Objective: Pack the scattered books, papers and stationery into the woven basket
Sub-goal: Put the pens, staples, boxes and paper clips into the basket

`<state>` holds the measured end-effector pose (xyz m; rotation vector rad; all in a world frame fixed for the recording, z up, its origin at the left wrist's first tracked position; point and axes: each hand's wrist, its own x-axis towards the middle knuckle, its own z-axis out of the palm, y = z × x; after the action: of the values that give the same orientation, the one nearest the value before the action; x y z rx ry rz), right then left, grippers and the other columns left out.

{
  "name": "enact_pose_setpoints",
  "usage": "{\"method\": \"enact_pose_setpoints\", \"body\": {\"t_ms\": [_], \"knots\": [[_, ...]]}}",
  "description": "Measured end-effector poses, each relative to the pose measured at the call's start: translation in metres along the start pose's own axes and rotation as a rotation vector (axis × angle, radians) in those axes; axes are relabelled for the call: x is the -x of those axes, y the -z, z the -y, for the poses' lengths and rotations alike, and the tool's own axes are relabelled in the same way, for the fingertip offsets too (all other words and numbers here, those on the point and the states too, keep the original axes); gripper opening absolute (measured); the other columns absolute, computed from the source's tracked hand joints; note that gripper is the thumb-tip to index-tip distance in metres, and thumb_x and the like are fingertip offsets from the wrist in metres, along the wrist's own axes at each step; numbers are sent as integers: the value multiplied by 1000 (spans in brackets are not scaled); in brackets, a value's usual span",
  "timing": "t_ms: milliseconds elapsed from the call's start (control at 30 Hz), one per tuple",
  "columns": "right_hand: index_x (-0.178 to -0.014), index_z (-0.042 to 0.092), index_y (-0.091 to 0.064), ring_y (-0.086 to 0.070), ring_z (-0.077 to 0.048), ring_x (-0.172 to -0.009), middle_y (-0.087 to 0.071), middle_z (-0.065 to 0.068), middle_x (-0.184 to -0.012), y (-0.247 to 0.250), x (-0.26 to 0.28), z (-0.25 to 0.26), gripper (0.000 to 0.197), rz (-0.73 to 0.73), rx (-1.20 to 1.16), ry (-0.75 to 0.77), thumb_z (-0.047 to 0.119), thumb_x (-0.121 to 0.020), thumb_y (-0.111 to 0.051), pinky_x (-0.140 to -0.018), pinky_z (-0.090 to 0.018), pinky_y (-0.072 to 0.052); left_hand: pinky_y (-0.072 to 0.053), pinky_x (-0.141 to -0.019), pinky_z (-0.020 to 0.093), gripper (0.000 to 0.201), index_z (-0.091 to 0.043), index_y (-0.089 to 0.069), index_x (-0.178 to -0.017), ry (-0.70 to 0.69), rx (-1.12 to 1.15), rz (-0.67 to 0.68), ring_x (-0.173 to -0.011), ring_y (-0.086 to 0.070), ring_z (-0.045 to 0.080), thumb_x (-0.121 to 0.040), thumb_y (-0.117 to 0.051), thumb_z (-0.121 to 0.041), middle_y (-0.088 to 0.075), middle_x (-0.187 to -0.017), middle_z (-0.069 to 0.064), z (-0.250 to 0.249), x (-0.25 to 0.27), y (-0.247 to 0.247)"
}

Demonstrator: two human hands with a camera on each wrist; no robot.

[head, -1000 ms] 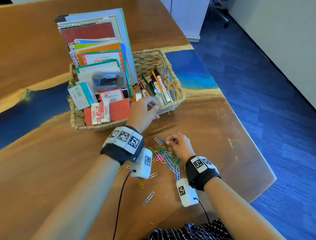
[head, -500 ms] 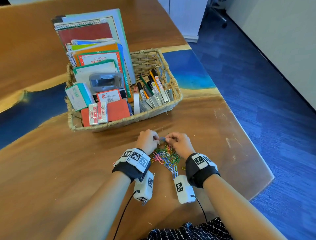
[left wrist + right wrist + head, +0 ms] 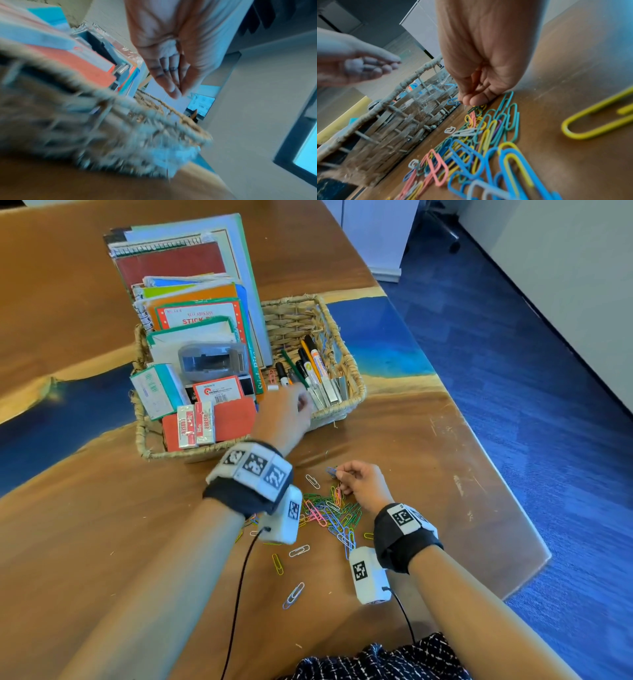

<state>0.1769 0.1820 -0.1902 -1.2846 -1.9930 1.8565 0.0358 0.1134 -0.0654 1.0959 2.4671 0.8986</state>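
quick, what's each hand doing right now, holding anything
Left hand: open, fingers straight over the woven basket, holding nothing visible.
Right hand: pinching a blue paper clip above the pile.

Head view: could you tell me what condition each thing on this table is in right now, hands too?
Woven basket: upright on the table, nearly full.
Notebooks: standing on edge in the basket.
Markers: lying slanted in the basket.
Paper clips: loose pile on the table, unpacked.
Left hand: fingers straight over the basket, empty.
Right hand: pinching a blue paper clip.
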Motion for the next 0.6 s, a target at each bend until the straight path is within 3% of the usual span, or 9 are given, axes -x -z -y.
{"method": "enact_pose_setpoints", "body": {"t_ms": [133, 200, 267, 333, 400, 467, 533, 600], "knots": [[-77, 17, -59, -47, -6, -54, -53, 3, -60, -2, 2, 0, 18, -3, 59, 18, 5, -91, -56, -53, -10, -42, -43, -60, 15, 15, -4, -65, -90, 51, -25, -173, -76, -54, 12, -93, -51, -8, -58, -84, 1, -2, -46, 17], [-79, 16, -60, -46, -5, -55, -52, 5, -61, -3, 3, 0, 16, -7, 67, 29, 5, -91, -56, -51, -7, -40, -50, -73, 28, 18, -2, -66, -95, 99, -99, -160, -84, -58, 18, -93, -49, -8, -63, -91, 6, 3, -63, 22], [-79, 16, -61, -47, -5, -55, -52, 5, -62, -3, 3, 0, 16, -10, 82, 36, 6, -90, -57, -54, -9, -41, -49, -86, 36, 23, -3, -64, -108, 141, -152, -144, -102, -59, 27, -93, -48, -8, -65, -108, 13, 8, -72, 26], [-80, 14, -62, -47, -6, -55, -52, 4, -60, -2, 2, -1, 13, -5, 109, 56, 6, -90, -58, -57, -12, -41, -46, -91, 34, 29, -5, -59, -119, 131, -150, -162, -106, -58, 27, -93, -51, -11, -65, -111, 14, 7, -71, 28], [-81, 14, -62, -46, -7, -54, -52, 4, -59, 0, 2, -1, 12, -2, 123, 67, 7, -89, -58, -56, -12, -41, -45, -81, 25, 28, -7, -59, -120, 64, -75, -169, -91, -61, 19, -93, -53, -14, -67, -102, 10, 1, -59, 27], [-79, 14, -61, -46, -7, -54, -53, 3, -59, 0, 2, -1, 12, 2, 113, 65, 7, -89, -59, -55, -10, -41, -44, -69, 16, 21, -6, -62, -111, -14, 11, -98, -75, -59, 11, -93, -53, -12, -65, -93, 3, -4, -36, 20], [-73, 17, -60, -47, -7, -53, -53, 3, -59, 0, 2, 0, 18, 4, 91, 58, 7, -89, -60, -55, -10, -41, -44, -60, 10, 15, -6, -65, -99, -52, 56, 69, -63, -59, 4, -93, -53, -11, -63, -82, -1, -5, -11, 7], [-68, 21, -58, -46, -7, -52, -51, 2, -58, 0, 2, 1, 25, 7, 74, 69, 6, -88, -61, -58, -16, -42, -50, -63, 15, 13, -6, -65, -96, -34, 50, 265, -61, -62, 5, -93, -54, -11, -67, -83, 4, 1, 7, -10]]}}
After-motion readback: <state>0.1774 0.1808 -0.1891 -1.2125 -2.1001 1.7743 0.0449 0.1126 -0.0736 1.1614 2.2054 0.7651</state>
